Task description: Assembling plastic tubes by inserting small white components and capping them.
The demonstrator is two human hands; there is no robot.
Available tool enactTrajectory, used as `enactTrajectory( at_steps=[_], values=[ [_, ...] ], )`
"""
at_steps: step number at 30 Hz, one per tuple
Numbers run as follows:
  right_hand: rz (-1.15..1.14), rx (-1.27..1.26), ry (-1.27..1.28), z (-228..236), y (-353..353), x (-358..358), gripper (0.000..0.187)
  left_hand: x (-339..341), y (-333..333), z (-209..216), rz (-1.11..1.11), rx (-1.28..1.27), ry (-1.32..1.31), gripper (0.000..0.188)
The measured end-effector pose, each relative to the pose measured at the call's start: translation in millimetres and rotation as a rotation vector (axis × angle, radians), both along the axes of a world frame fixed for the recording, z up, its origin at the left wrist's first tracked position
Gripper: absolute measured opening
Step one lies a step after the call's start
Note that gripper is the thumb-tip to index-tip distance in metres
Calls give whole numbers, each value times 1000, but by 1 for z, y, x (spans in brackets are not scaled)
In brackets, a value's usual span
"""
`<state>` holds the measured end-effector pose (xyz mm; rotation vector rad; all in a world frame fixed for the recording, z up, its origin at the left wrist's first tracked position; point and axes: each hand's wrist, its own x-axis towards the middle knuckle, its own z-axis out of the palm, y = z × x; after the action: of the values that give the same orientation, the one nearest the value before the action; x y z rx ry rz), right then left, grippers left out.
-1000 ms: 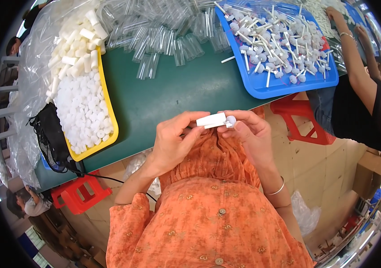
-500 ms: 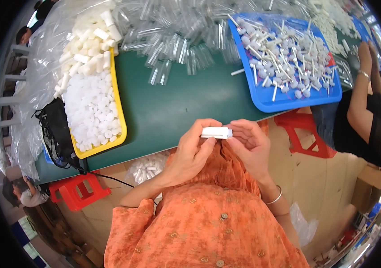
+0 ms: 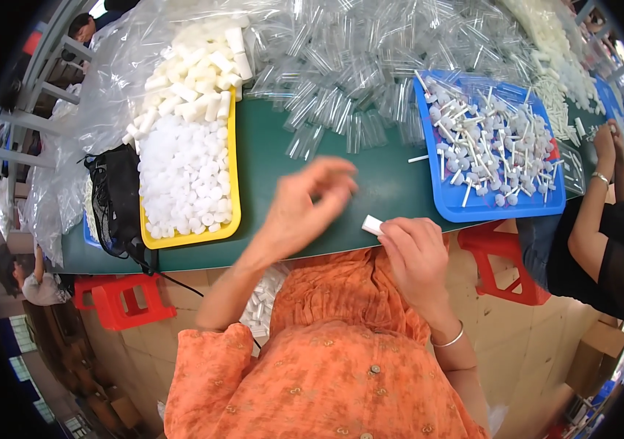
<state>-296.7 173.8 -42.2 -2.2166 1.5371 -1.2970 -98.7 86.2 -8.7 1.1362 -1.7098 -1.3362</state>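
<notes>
My right hand (image 3: 416, 254) pinches a short white cylinder (image 3: 372, 224) at the table's front edge, its near end covered by my fingers. To its left my left hand (image 3: 299, 208) is raised over the green table (image 3: 260, 139), slightly smeared by motion. Its fingers are curved, with a gap between thumb and forefinger, and I see nothing in them. Beyond it lies a heap of clear plastic tubes (image 3: 326, 102). On the left stands a yellow tray (image 3: 236, 183) filled with small white caps (image 3: 195, 183); off-white foam cylinders (image 3: 187, 91) are piled at its far end.
At the right, a blue tray (image 3: 498, 214) holds white sticks with pale round ends (image 3: 487, 139). A black mesh bag (image 3: 114, 197) touches the yellow tray. Red stools (image 3: 132, 300) stand below the table edge. A co-worker's arm (image 3: 590, 212) reaches in at the far right.
My left hand has let go of the white cylinder and moved up over the table. My right hand keeps it, now tilted. The view has shifted, showing more of the far table.
</notes>
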Motion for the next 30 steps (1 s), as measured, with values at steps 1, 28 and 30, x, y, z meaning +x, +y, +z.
enactTrajectory(
  at_steps=[1, 28, 30],
  values=[
    [-6, 16, 42, -5, 0, 0, 23, 3, -16, 5, 128, -338, -317, 18],
    [79, 399, -614, 4, -4, -21, 20, 0, 4, -30, 27, -547, -518, 34],
    [84, 404, -622, 7, -5, -22, 20, 1, 15, -19, -86, -396, -407, 36]
  ],
)
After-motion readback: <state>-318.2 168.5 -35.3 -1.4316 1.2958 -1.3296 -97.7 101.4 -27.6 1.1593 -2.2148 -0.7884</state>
